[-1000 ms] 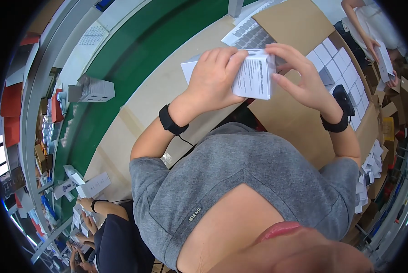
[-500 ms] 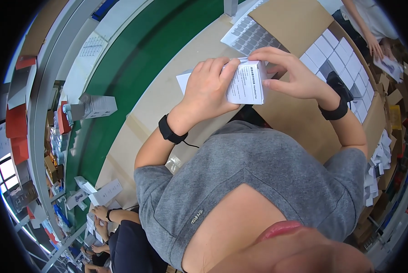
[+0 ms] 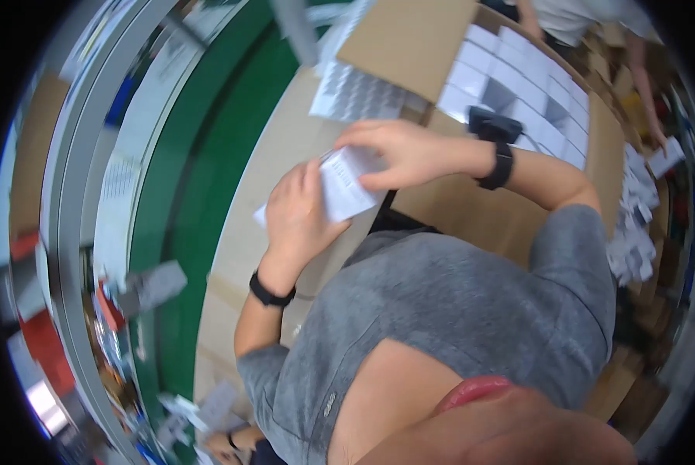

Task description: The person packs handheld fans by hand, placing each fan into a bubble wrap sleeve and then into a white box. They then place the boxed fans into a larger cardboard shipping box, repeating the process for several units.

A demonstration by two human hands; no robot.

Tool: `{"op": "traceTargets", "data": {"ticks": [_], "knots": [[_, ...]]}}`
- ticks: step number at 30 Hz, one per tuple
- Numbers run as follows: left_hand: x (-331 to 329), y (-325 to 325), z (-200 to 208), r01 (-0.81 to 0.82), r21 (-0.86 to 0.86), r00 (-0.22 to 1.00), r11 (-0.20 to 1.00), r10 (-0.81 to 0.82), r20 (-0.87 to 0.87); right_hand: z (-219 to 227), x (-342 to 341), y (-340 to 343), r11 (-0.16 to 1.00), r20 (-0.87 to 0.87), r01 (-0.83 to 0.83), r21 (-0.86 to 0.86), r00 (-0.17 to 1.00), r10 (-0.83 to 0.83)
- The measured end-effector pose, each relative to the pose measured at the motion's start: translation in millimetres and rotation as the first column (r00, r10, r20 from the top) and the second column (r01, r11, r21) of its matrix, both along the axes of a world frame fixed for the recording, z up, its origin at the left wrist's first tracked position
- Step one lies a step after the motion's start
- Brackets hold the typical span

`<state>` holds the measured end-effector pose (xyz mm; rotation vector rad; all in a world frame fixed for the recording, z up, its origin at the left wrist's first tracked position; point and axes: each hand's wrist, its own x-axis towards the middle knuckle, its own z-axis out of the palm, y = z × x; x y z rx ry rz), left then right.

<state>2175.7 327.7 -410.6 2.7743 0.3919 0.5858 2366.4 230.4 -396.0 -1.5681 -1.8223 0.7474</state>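
A small white carton with dark print on its side is between my hands, over the beige tabletop; motion blurs it. My left hand wraps round its left part, hiding much of that end. At the right end my right hand grips it, fingers over the far corner and thumb against the near side of the end. Each of my wrists wears a black band.
A large brown box holding rows of white cartons stands to the right, its flap folded out. A white moulded sheet lies beyond my hands. Left runs a green conveyor belt carrying a carton. Other people work at far right and lower left.
My view has swung, so the surroundings have shifted across the picture. Both hands still grip the carton, which now appears more tilted and farther left and lower.
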Motion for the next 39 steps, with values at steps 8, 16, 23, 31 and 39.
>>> {"op": "traceTargets", "data": {"ticks": [8,16,23,31,39], "knots": [[-14,9,-11,0.095,-0.054,0.996,0.994,-0.095,0.005,8,-11,-13,0.995,-0.089,0.053,0.081,0.995,-0.046],[-26,14,-64,-0.011,-0.640,0.993,0.768,0.082,0.082,23,-17,-11,0.998,-0.213,0.066,0.013,0.975,-0.062],[-41,34,-121,0.040,-0.771,0.940,0.636,0.238,0.244,-55,-23,45,0.981,-0.536,0.135,-0.140,0.822,-0.190],[-41,33,-81,-0.365,-0.311,0.926,0.878,0.378,-0.018,-68,1,63,0.957,-0.387,0.172,-0.235,0.886,-0.254],[-24,37,-100,-0.394,-0.479,0.852,0.784,0.508,0.129,-41,-56,39,0.829,0.565,-0.494,0.264,0.775,0.282]]}}
